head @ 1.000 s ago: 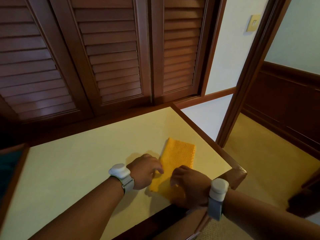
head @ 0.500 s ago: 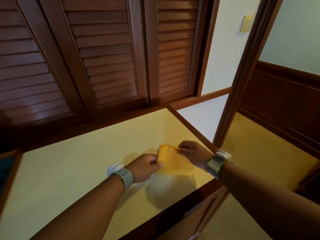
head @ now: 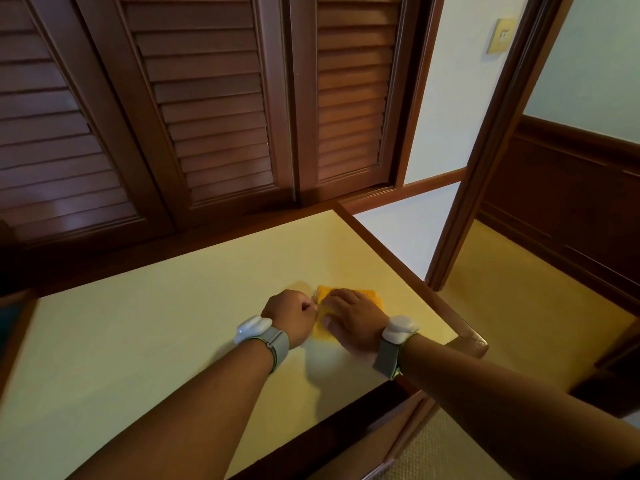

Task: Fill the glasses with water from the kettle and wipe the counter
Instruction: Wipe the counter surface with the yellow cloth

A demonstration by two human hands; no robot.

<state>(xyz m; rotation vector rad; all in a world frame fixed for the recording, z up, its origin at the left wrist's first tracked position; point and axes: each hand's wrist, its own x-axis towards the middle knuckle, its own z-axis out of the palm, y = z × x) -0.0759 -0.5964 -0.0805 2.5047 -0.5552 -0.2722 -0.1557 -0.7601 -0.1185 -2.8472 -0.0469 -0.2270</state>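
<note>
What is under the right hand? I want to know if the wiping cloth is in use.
The right hand lies flat on the folded yellow cloth on the counter. The left hand pinches the cloth's left edge. The cloth's middle is covered.

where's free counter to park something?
Broad bare counter left of the left hand, back to the wooden ledge below the louvered doors. Smaller strip behind the cloth. Crowded at the right front corner: both hands, right hand flat on the cloth.
</note>
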